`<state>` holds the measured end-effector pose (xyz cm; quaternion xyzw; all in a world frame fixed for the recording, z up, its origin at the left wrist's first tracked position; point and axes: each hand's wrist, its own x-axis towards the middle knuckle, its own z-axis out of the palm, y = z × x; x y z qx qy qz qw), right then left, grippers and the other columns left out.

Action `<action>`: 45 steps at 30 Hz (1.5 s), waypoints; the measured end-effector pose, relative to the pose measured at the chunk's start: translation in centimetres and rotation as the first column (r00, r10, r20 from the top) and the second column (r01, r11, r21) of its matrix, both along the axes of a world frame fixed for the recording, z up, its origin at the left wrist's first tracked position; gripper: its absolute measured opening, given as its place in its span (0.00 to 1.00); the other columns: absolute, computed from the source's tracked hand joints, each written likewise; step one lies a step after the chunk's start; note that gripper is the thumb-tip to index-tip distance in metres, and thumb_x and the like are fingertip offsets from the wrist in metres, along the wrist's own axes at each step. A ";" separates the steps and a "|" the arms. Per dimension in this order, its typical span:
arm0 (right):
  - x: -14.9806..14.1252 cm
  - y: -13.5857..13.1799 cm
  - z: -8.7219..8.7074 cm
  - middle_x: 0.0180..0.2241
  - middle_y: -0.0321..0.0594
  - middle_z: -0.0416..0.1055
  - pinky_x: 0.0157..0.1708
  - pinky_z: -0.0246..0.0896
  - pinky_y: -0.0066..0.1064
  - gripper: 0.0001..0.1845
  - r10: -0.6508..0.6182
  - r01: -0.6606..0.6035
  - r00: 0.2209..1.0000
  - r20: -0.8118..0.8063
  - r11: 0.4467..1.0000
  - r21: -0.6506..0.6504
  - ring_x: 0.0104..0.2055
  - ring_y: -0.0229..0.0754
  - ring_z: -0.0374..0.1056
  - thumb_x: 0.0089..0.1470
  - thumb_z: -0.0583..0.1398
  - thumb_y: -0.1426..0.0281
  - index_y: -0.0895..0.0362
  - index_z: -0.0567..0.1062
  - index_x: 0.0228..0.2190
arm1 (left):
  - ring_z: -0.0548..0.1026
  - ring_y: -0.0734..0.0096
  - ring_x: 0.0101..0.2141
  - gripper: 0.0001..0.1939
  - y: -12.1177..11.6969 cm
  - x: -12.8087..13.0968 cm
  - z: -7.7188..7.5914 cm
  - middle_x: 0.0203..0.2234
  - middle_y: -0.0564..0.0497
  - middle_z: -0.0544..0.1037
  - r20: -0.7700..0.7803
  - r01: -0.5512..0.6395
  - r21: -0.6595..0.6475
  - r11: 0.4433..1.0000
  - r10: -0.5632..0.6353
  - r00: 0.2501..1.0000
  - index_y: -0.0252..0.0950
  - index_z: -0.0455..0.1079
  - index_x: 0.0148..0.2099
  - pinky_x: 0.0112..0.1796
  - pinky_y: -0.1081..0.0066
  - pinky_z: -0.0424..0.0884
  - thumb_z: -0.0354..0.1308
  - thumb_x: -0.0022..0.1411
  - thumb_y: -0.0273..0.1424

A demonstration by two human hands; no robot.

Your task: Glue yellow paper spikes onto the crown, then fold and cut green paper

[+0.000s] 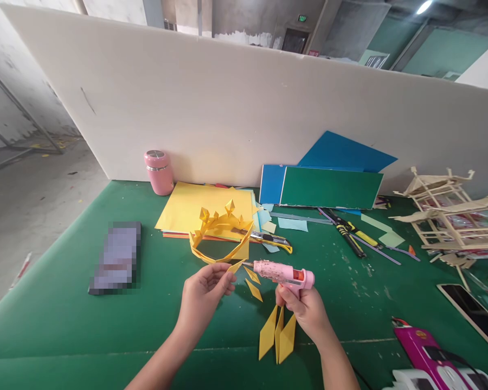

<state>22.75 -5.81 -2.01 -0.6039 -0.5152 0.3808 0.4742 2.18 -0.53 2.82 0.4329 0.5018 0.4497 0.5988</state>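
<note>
Between the thumb and fingers of my left hand (207, 290) is a small folded yellow paper piece (236, 266). My right hand (303, 309) grips a pink glue gun (282, 273), its nozzle pointing left at the paper piece; whether they touch I cannot tell. Just beyond my left hand stands a yellow paper crown (219, 238) with folded points along its band. Small yellow paper diamonds (254, 290) lie below the nozzle. Larger folded yellow diamonds (287, 338) are beneath my right hand, their upper ends partly hidden by it.
Yellow paper sheets (179, 208) and a utility knife (270, 239) lie behind the crown. A pink flask (159, 173) stands at the back left, before a white board (228, 108). Pliers (350, 238), a wooden stick model (451, 216), a phone (472, 314) and a magenta device (423, 346) occupy the right.
</note>
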 end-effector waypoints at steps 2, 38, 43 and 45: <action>0.1 0.0 -0.1 0.15 0.37 0.67 0.21 0.58 0.31 0.27 -0.009 0.009 1.000 0.005 1.000 0.004 0.18 0.39 0.61 0.48 0.58 0.46 0.54 0.71 0.14 | 0.76 0.70 0.20 0.18 0.0 0.0 -0.1 0.19 0.51 0.79 0.000 -0.001 0.000 1.000 0.001 1.000 0.36 0.75 0.29 0.24 0.71 0.74 0.70 0.38 0.43; 0.9 0.9 1.9 0.31 0.46 0.70 0.29 0.61 0.36 0.18 -0.497 0.409 0.731 0.467 0.867 0.283 0.35 0.50 0.66 0.51 0.58 0.52 0.54 0.71 0.29 | 0.76 0.70 0.23 0.08 1.3 -3.1 0.0 0.25 0.51 0.79 -0.189 0.056 0.320 0.946 0.006 0.982 0.40 0.78 0.33 0.27 0.72 0.75 0.63 0.49 0.35; -4.2 1.5 6.8 0.33 0.41 0.71 0.38 0.62 0.38 0.10 -0.181 -0.074 0.780 0.599 0.924 0.376 0.38 0.46 0.67 0.60 0.55 0.68 0.51 0.77 0.34 | 0.77 0.70 0.24 0.04 0.9 -2.9 0.6 0.22 0.54 0.78 -0.268 0.107 0.345 0.932 -0.011 0.963 0.39 0.73 0.28 0.27 0.74 0.75 0.62 0.49 0.33; -6.3 2.0 8.1 0.31 0.40 0.71 0.34 0.62 0.35 0.11 -0.083 -0.215 0.754 0.652 0.906 0.364 0.36 0.44 0.66 0.59 0.55 0.72 0.50 0.78 0.36 | 0.76 0.71 0.22 0.03 0.8 -3.0 0.9 0.21 0.55 0.77 -0.326 0.129 0.389 0.912 0.005 0.945 0.39 0.71 0.26 0.26 0.75 0.74 0.61 0.50 0.32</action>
